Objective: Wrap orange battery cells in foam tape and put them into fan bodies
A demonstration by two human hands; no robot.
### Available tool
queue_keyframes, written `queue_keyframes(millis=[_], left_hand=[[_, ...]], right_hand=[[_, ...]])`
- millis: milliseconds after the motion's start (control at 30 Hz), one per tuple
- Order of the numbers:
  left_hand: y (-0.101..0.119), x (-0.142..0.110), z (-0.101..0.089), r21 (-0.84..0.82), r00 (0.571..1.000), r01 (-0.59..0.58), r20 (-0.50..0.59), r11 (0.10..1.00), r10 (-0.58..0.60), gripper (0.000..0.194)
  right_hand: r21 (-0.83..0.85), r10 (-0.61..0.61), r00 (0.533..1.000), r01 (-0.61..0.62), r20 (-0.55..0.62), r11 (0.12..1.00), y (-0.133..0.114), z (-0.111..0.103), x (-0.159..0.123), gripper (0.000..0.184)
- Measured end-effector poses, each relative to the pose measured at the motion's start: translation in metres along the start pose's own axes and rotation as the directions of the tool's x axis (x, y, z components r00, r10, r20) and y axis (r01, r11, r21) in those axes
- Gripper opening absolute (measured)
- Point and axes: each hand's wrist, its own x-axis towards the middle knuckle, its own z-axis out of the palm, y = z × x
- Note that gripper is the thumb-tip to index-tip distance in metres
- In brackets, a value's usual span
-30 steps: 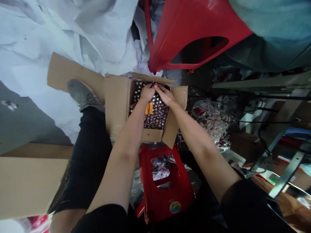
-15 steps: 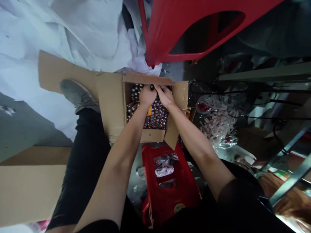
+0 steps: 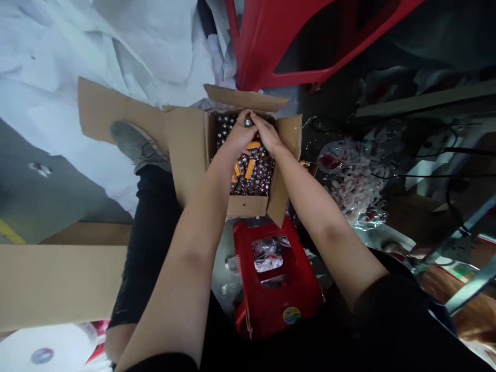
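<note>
An open cardboard box [image 3: 248, 205] holds many small batteries [image 3: 260, 169] packed on end, their round metal ends up. Several orange-sided batteries [image 3: 250, 168] lie loose on top. Over the far part of the box, my left hand [image 3: 241, 135] and my right hand [image 3: 267, 134] meet at the fingertips. Between them one battery [image 3: 247, 123] shows its round end, and the fingers of both hands close around it. Whether more batteries are under the hands is hidden.
A red plastic stool [image 3: 271, 305] stands between my legs, and a larger red stool [image 3: 256, 57] beyond the box. White sheeting [image 3: 147, 46] covers the floor at upper left. A clear bag of small pale parts [image 3: 358, 191] and cables lie right; my shoe [image 3: 134, 144] rests on a cardboard flap.
My hands have risen from among the batteries toward the box's far edge. More orange batteries now show lying on top. The far flap has tipped outward, and the view has shifted slightly.
</note>
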Motion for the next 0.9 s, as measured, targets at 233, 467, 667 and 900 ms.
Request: queue_keyframes(millis=[233,467,667,900], left_hand=[[0.002,-0.004,-0.014,-0.123,0.984,0.120,0.148,0.985,-0.102,0.042],[-0.016,-0.047,0.015,-0.252,0.994,-0.105,-0.052,0.962,0.095,0.040],[-0.008,-0.123,0.029,0.023,0.929,-0.346,-0.133,0.938,0.346,0.038],[0.012,-0.218,0.124,-0.075,0.898,-0.437,0.026,0.896,0.440,0.040]], right_hand=[[-0.048,0.132,0.988,-0.136,-0.077,0.990,0.005,0.001,-0.011,0.060],[0.065,-0.013,0.988,0.023,-0.151,0.998,-0.008,0.012,-0.051,0.055],[0.107,-0.184,0.960,0.210,-0.212,0.972,-0.038,-0.006,-0.126,0.048],[-0.051,-0.004,0.905,-0.020,-0.425,0.998,-0.008,-0.083,-0.254,0.058]])
